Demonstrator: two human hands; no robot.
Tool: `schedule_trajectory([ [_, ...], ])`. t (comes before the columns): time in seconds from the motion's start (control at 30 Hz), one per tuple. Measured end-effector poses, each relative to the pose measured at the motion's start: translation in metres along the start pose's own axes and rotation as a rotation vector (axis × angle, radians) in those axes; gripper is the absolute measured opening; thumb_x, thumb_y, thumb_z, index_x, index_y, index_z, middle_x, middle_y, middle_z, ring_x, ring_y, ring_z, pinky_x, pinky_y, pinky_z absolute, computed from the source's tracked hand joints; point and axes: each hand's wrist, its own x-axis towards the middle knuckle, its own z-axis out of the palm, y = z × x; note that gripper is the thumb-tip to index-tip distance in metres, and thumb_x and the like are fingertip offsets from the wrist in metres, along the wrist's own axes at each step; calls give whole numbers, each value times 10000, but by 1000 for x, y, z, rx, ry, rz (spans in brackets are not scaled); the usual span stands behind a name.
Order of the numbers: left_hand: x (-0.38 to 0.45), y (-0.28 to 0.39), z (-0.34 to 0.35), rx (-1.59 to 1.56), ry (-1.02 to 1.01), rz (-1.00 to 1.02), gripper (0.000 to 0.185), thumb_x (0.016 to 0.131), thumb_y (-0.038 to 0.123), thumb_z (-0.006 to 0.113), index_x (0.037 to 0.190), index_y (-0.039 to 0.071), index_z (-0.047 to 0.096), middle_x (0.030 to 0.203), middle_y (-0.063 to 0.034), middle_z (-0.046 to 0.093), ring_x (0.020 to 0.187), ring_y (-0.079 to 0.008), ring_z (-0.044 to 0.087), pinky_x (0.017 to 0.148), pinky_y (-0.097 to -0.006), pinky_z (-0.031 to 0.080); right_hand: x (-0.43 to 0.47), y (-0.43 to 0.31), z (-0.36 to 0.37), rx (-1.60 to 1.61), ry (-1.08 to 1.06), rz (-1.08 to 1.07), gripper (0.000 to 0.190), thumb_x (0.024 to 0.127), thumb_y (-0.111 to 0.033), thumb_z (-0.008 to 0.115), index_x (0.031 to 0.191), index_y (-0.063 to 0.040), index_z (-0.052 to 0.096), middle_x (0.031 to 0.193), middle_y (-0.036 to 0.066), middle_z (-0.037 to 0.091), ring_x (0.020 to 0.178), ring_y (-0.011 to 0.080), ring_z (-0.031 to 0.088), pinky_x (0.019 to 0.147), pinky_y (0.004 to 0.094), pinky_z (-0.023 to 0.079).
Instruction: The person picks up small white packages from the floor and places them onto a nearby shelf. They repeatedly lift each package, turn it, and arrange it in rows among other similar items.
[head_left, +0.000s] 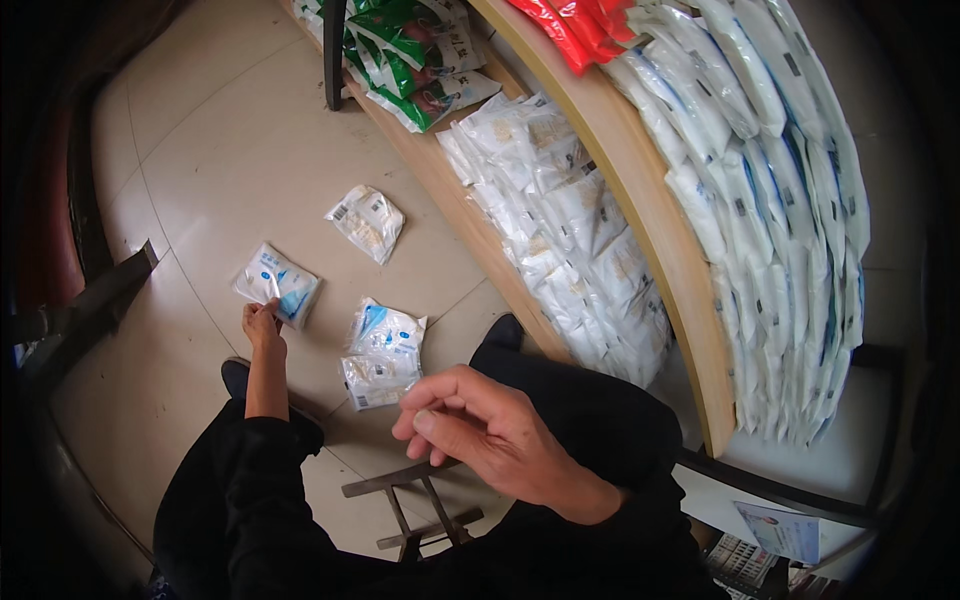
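My left hand (264, 324) pinches the near edge of a white and blue plastic packet (283, 283) low over or on the tiled floor. My right hand (480, 431) is raised in front of me, its fingers curled loosely with nothing visible between them. Below and beyond its fingertips, a second white and blue packet (388, 330) lies on the floor, touching or overlapping a clear and white packet (381, 377). Farther off lies a white packet with pale gold print (367, 223), apart from the others.
Wooden shelving (637, 202) curves along the right, with white packets (577, 247) on the low shelf and stacked white bags (772, 202) above. Green and white bags (420, 67) lie at the top, near red bags (577, 30). A wooden stool frame (424, 506) stands beneath me.
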Motion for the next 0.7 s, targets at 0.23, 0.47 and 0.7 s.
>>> schedule_trajectory([
  [0.23,-76,70,23,-60,-317,54,281,811,25,740,826,163,495,809,5,593,743,-122,598,729,-281,536,-2,8,-5,-125,103,-158,179,1037,-126,558,1156,8,545,1004,99,667,864,122,649,711,255,532],
  [0.47,-241,214,73,-45,-721,163,251,823,56,752,828,164,526,801,26,604,725,-87,568,695,-231,462,12,29,-35,-164,465,-525,408,998,-264,646,1273,2,507,1204,131,601,1077,179,594,873,326,518],
  [0.7,-385,273,16,8,-820,267,225,842,36,737,841,141,538,793,28,623,701,-67,554,637,-221,421,-41,7,-19,181,8,-405,591,965,-360,682,1391,-12,467,1204,84,620,1115,170,603,883,299,506],
])
